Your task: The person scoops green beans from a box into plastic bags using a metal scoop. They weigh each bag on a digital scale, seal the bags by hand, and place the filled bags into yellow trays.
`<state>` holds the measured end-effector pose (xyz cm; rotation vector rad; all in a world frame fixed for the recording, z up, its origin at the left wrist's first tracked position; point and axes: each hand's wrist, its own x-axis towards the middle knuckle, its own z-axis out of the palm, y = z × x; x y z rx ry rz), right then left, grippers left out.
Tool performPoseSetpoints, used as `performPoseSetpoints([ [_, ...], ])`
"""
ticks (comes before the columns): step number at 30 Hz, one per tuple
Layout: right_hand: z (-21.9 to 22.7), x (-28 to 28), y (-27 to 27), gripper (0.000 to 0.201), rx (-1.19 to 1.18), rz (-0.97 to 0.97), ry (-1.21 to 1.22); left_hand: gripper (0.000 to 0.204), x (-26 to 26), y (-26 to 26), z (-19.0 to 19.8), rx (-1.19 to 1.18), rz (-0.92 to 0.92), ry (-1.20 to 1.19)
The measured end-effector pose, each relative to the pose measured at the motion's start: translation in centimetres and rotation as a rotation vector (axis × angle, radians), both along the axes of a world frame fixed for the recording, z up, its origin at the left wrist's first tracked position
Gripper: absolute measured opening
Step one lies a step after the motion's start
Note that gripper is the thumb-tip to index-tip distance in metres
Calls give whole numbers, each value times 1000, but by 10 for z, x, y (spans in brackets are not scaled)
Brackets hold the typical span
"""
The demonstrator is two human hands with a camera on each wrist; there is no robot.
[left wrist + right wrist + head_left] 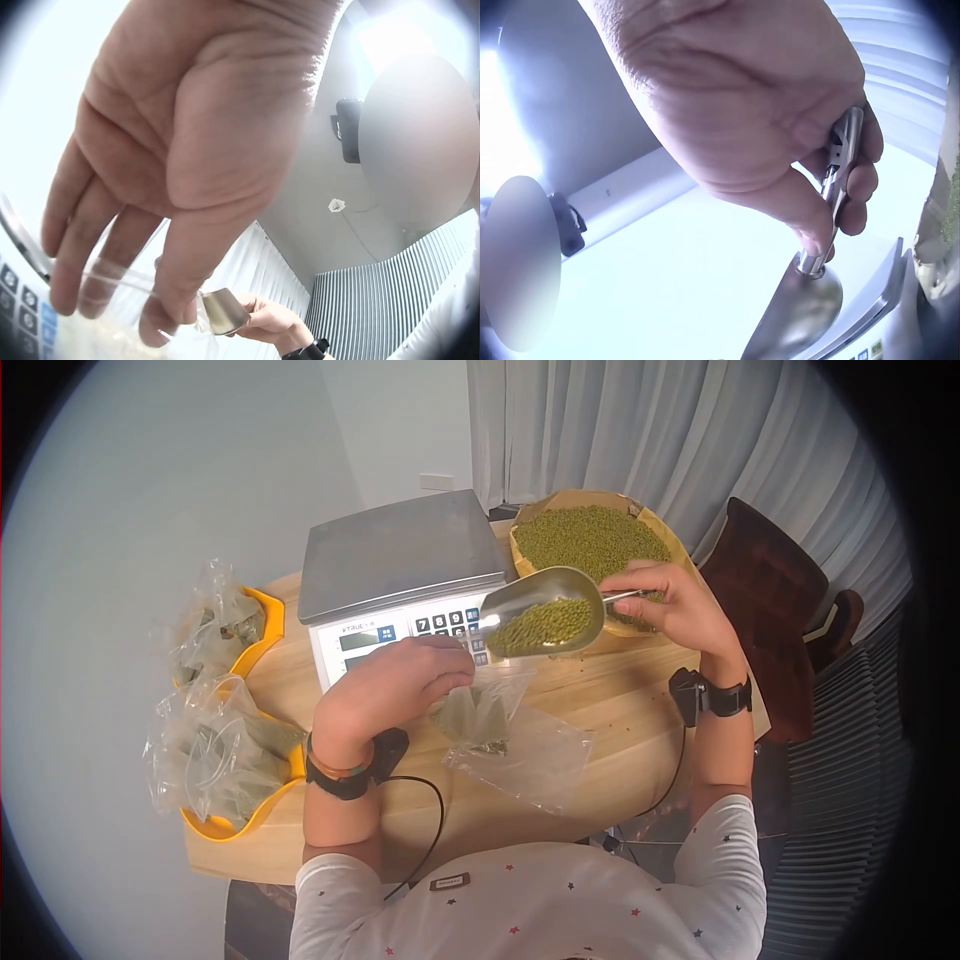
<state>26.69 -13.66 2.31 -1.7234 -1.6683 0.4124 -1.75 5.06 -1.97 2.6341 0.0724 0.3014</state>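
My right hand (675,608) grips the handle of a metal scoop (791,311), thumb along one side and fingers wrapped round the other. Green mung beans (548,624) lie in the scoop's bowl, which tilts toward my left hand (395,685). That hand holds the mouth of a clear plastic bag (520,745) just below the scoop's lip. In the left wrist view the film of the bag stretches between the thumb and the fingers. Some green beans show in the bag's lower part, close over the wooden table (640,710).
A digital scale (405,555) with a bare metal plate stands behind my left hand. At the back right is a large paper sack (675,545) full of green beans. Yellow trays (262,635) with filled plastic bags (225,750) line the left edge. A dark chair (765,610) stands at right.
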Motion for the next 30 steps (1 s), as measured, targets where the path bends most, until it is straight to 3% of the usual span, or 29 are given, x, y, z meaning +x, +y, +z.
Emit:
performPoseSetpoints([
  [2, 3, -14, 4, 24, 39, 14, -49, 14, 0, 1, 0, -10, -2, 2],
  [8, 16, -55, 2, 26, 152, -38, -509, 14, -1, 2, -2, -1, -1, -4],
  [14, 16, -69, -3, 32, 298, -33, -725, 14, 1, 3, -5, 6, -14, -3],
  [18, 16, -60, -11, 29, 333, -115, -696, 14, 2, 2, -2, 7, -37, -12],
  [22, 6, -14, -18, 20, 328, -306, -575, 14, 3, -1, -1, 2, -71, -38],
  [24, -10, 15, -19, 25, 243, -437, -479, 13, 4, -5, 5, -30, -58, 14],
  [28, -55, 68, -16, 34, 199, -509, -476, 9, 5, -12, 13, 1, -47, -63],
  [30, -69, 82, -15, 44, 13, -513, -444, 8, 3, -13, 18, 0, -22, -127],
])
